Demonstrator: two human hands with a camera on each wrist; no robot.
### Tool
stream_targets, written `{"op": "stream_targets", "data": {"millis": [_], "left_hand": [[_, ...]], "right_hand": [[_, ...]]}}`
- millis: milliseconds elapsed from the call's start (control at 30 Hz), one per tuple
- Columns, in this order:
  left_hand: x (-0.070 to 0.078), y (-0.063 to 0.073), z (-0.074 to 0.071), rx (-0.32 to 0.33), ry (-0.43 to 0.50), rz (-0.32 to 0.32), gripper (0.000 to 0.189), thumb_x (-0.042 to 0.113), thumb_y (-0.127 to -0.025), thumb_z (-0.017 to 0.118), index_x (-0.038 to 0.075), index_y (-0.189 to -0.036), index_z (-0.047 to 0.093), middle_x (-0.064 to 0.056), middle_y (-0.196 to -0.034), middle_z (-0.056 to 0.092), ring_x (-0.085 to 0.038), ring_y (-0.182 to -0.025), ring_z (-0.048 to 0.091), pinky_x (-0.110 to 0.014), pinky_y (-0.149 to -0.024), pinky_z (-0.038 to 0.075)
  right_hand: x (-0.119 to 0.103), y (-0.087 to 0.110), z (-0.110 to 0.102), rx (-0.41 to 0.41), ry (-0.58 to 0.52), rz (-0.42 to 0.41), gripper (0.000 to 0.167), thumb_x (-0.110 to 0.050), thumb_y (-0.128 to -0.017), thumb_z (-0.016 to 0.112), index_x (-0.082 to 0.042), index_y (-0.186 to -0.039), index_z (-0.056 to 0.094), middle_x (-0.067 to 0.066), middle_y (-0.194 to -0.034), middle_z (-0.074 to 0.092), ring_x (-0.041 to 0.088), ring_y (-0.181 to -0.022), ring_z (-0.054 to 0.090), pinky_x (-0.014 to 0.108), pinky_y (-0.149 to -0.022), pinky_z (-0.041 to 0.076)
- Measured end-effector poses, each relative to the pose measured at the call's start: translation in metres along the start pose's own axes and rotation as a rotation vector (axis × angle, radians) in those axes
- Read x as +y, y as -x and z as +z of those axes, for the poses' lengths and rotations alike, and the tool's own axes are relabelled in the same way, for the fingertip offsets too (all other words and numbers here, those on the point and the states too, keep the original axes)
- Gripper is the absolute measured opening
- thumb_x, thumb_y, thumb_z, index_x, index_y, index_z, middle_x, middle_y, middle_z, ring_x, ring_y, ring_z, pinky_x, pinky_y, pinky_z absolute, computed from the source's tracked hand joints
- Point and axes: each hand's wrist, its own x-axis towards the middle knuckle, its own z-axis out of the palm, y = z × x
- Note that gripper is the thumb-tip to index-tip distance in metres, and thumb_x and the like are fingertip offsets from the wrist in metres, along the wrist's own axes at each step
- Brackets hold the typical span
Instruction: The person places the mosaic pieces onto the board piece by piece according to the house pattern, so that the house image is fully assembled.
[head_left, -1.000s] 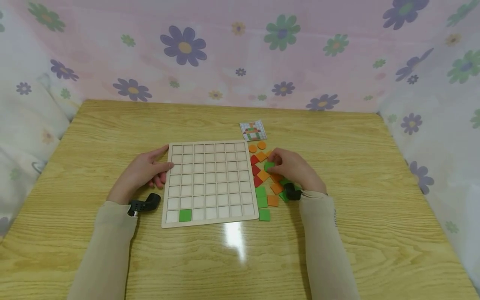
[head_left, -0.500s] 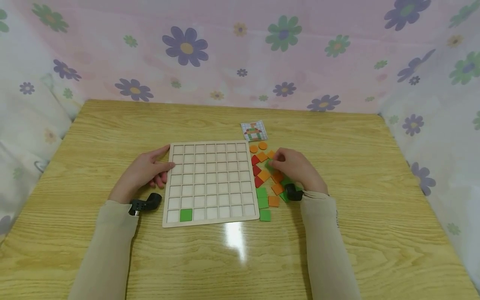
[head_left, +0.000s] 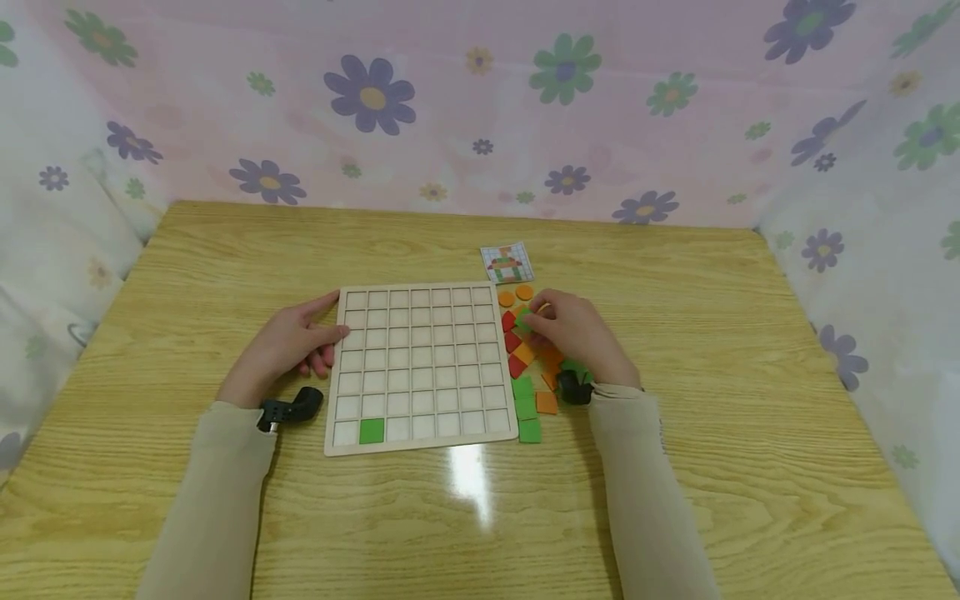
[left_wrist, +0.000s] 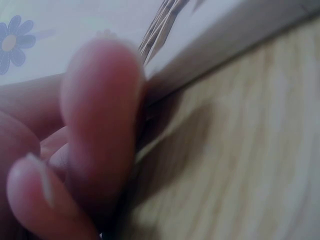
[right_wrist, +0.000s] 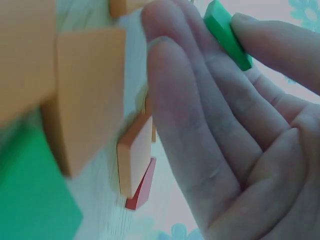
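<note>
On the wooden table lies a pale grid board (head_left: 420,367) with square cells. One green tile (head_left: 371,431) sits in its bottom row, second cell from the left. My left hand (head_left: 288,342) rests at the board's left edge, index finger extended to the top corner and thumb touching the rim. In the left wrist view, blurred fingers (left_wrist: 102,110) appear beside the board's side. Right of the board, my right hand (head_left: 573,329) pinches a green square tile (right_wrist: 227,35) between thumb and index finger, above the loose tiles. Its other fingers are extended.
Several loose red, orange and green tiles (head_left: 546,402) lie right of the board, partly hidden under the right hand. Two orange round pieces (head_left: 524,292) are near its top right corner. A small pattern card (head_left: 507,262) lies behind the board. Floral cloth (head_left: 450,100) surrounds the table.
My right hand has moved slightly left with the green tile, from among the loose tiles toward the board's right edge. The left hand and the board have stayed in place.
</note>
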Motion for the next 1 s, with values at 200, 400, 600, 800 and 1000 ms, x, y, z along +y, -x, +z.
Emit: {"op": "stream_targets", "data": {"millis": [200,400,600,800,1000], "left_hand": [[0.001,0.0,-0.001,-0.003,-0.012,0.008,0.071,0.044,-0.083,0.058,0.037,-0.141,0.017,-0.015,-0.065,0.058,-0.024,-0.051,0.057,-0.032,-0.044,0.044],[0.003,0.001,-0.001,-0.007,-0.01,0.006,0.072,0.044,-0.084,0.057,0.036,-0.142,0.016,-0.015,-0.065,0.058,-0.025,-0.052,0.057,-0.032,-0.044,0.044],[0.002,0.001,0.0,-0.007,-0.003,0.007,0.072,0.044,-0.084,0.057,0.036,-0.142,0.016,-0.016,-0.065,0.058,-0.024,-0.052,0.057,-0.032,-0.044,0.044],[0.001,0.003,-0.001,0.004,-0.044,0.006,0.072,0.044,-0.084,0.057,0.034,-0.142,0.016,-0.014,-0.065,0.058,-0.025,-0.052,0.057,-0.032,-0.045,0.044],[0.002,0.001,-0.001,-0.01,-0.046,0.014,0.073,0.046,-0.084,0.057,0.035,-0.142,0.015,-0.015,-0.066,0.058,-0.024,-0.053,0.058,-0.032,-0.045,0.045]], "right_hand": [[-0.008,0.0,0.005,0.003,0.01,-0.071,0.025,-0.03,-0.089,0.055,-0.02,-0.111,0.054,0.0,-0.085,0.062,0.017,-0.068,0.058,0.032,-0.063,0.045],[-0.017,-0.001,0.014,0.012,0.009,-0.155,0.029,-0.028,-0.088,0.057,-0.022,-0.116,0.057,-0.002,-0.082,0.061,0.015,-0.07,0.056,0.032,-0.069,0.043],[-0.031,-0.003,0.025,-0.021,0.032,-0.224,0.028,-0.027,-0.086,0.058,-0.024,-0.114,0.058,-0.005,-0.079,0.06,0.012,-0.065,0.055,0.029,-0.062,0.044],[-0.048,-0.003,0.043,-0.094,0.113,-0.293,0.03,-0.025,-0.086,0.056,-0.025,-0.115,0.061,-0.012,-0.079,0.059,0.008,-0.065,0.051,0.025,-0.058,0.043],[-0.063,0.001,0.06,-0.194,0.113,-0.316,0.031,-0.021,-0.084,0.056,-0.023,-0.115,0.061,-0.011,-0.077,0.058,0.006,-0.068,0.052,0.023,-0.064,0.043]]}}
